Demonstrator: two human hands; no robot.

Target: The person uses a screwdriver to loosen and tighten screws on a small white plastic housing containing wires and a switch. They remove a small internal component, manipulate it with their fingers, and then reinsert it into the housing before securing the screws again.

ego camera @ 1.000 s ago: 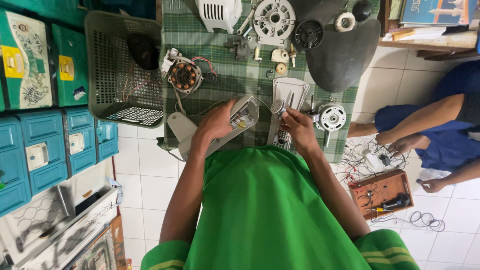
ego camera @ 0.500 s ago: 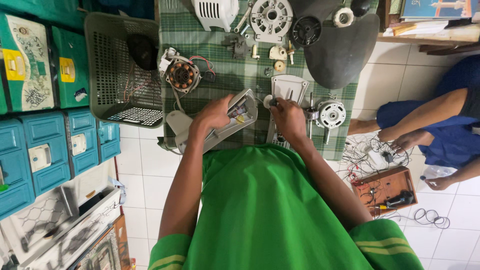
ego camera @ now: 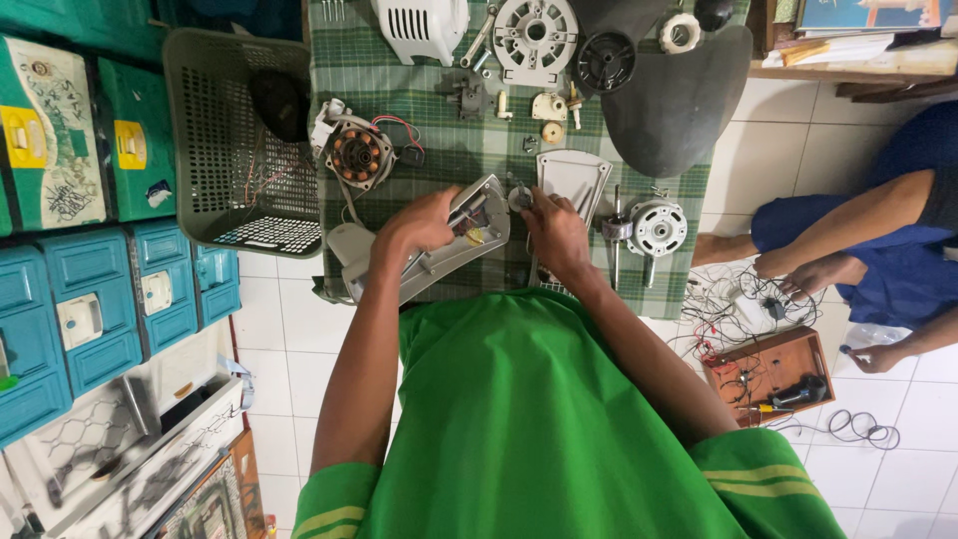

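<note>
The housing [ego camera: 439, 245] in the left hand [ego camera: 419, 222] looked like matt grey plastic. The checked green cloth [ego camera: 399, 90] covering the bench was woven and dull. The motor [ego camera: 654, 228] showed bare, lightly shiny metal; the basket [ego camera: 230, 150] was perforated grey plastic.

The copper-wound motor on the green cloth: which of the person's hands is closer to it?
Left. The left hand lies just beside the copper-wound motor; the right hand is farther across.
</note>
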